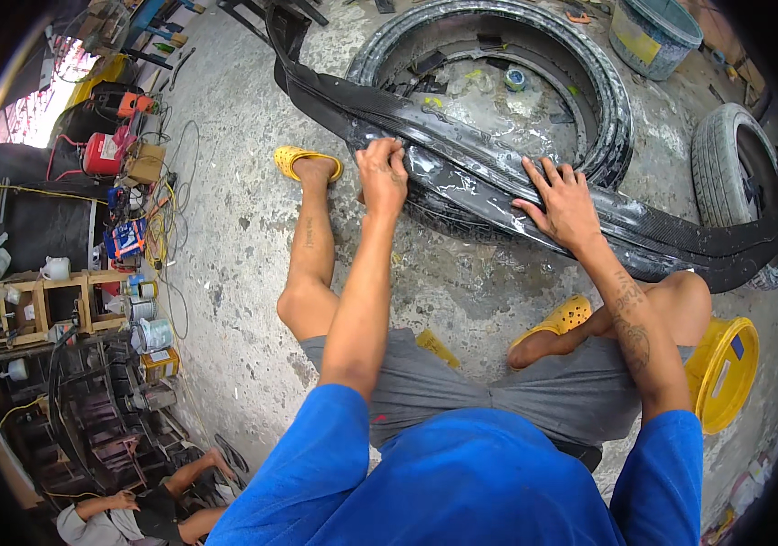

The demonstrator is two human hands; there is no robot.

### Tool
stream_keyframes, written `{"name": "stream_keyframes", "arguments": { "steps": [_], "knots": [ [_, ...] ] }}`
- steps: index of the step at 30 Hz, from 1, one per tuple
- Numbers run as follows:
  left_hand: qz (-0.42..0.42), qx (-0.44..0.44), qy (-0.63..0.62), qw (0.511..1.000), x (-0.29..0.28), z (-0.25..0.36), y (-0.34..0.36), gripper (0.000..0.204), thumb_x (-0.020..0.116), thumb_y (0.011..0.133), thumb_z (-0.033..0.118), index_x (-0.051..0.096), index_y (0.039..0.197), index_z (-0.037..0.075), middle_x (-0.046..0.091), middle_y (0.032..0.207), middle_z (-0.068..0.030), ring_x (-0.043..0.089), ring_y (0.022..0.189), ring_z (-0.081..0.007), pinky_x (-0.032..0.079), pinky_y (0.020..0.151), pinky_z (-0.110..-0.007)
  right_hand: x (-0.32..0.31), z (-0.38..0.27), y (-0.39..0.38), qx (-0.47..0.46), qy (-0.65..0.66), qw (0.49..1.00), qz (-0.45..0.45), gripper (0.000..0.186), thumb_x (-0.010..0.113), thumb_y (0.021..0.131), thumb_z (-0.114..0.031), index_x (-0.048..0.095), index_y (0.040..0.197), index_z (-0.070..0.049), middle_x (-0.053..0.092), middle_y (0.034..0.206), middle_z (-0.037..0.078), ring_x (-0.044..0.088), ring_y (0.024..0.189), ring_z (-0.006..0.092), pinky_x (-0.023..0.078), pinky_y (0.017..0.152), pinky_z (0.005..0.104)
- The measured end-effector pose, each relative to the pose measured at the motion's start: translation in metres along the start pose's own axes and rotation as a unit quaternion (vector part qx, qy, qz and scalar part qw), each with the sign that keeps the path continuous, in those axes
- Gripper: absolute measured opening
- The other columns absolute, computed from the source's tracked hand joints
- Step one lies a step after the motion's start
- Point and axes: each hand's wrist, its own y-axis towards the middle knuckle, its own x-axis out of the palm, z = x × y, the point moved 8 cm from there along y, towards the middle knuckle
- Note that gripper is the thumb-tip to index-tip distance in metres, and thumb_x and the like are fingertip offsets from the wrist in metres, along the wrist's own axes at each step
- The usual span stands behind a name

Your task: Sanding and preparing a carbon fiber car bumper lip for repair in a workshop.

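Observation:
A long, glossy black panel (462,187), shaped like a car bumper part, lies slantwise across a large tire (621,118) on the floor. Its surface is wet-looking, with pale smears and a carbon-like weave toward the right end. My left hand (381,177) presses on the panel's near edge at the left, its fingers curled together; whatever may be under them is hidden. Farther right, my right hand (560,205) rests on the same panel with its fingers spread.
A second tire (726,168) stands at the right under the panel's end. A bucket (653,41) is at the far right, a yellow pail (726,375) beside my right knee. Wooden shelving (52,309), cans and cables line the left. Another person (147,510) is at the lower left.

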Motion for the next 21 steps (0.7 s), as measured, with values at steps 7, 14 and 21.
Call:
{"name": "stream_keyframes", "arguments": {
  "steps": [7,14,21],
  "knots": [
    [-0.057,-0.001,-0.039,0.998,0.009,0.016,-0.004,0.011,0.066,0.090,-0.007,0.070,0.095,0.001,0.071,0.101,-0.0150,0.061,0.095,-0.0369,0.044,0.089,-0.045,-0.002,-0.001,0.000,-0.003,0.003,1.000,0.011,0.074,0.061,0.102,-0.060,0.053,0.157,-0.012,0.061,0.145,0.019,0.059,0.118,0.0377,0.047,0.099,0.0492],
    [-0.076,0.022,-0.043,0.996,0.017,0.018,-0.009,0.010,0.067,0.090,-0.007,0.068,0.095,0.002,0.071,0.098,-0.0144,0.061,0.094,-0.0385,0.046,0.091,-0.046,-0.001,-0.001,0.001,-0.001,0.001,1.000,0.005,0.075,0.061,0.101,-0.061,0.052,0.159,-0.013,0.061,0.143,0.019,0.058,0.120,0.0376,0.046,0.100,0.0493],
    [-0.002,0.010,0.002,1.000,0.007,-0.011,0.006,0.010,0.067,0.090,-0.004,0.071,0.095,0.003,0.072,0.101,-0.0153,0.064,0.094,-0.0375,0.045,0.092,-0.044,0.000,0.000,0.000,-0.003,-0.007,1.000,0.003,0.075,0.060,0.102,-0.061,0.051,0.159,-0.013,0.059,0.147,0.019,0.059,0.119,0.0387,0.046,0.101,0.0500]
  ]
}}
